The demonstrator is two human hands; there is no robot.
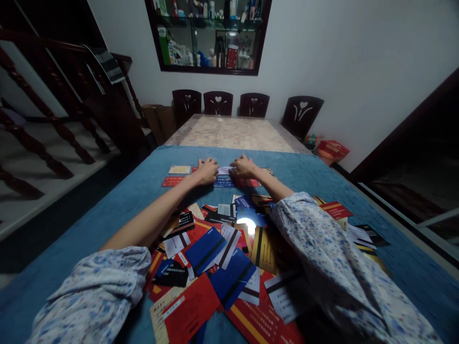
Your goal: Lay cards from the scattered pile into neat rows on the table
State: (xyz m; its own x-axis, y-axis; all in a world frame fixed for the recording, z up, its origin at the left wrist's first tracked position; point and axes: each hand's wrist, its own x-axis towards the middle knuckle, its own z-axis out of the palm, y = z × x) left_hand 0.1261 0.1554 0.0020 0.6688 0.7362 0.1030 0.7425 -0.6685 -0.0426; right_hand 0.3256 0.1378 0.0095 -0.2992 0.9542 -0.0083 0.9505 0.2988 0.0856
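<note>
Two rows of cards lie on the blue cloth, and both my hands reach over them. Between the hands is a pale card point(225, 170), just behind a blue card point(224, 182). With bent fingers, my left hand point(207, 171) grips the pale card's left edge. My right hand point(244, 167) has its fingers curled at the opposite edge. A cream card point(179, 169) and a red card point(172, 181) sit left of my left hand. Under my right wrist another red card point(250, 183) shows in part. Nearer me spreads a loose heap of overlapping cards, including a large blue card point(233, 278).
The blue cloth point(118, 210) covers the near part of the table; bare stone-patterned tabletop point(229, 131) shows beyond. Several dark chairs point(218, 102) stand at the far wall. More cards point(336, 210) lie beside my right sleeve. A wooden railing point(53, 105) runs at left.
</note>
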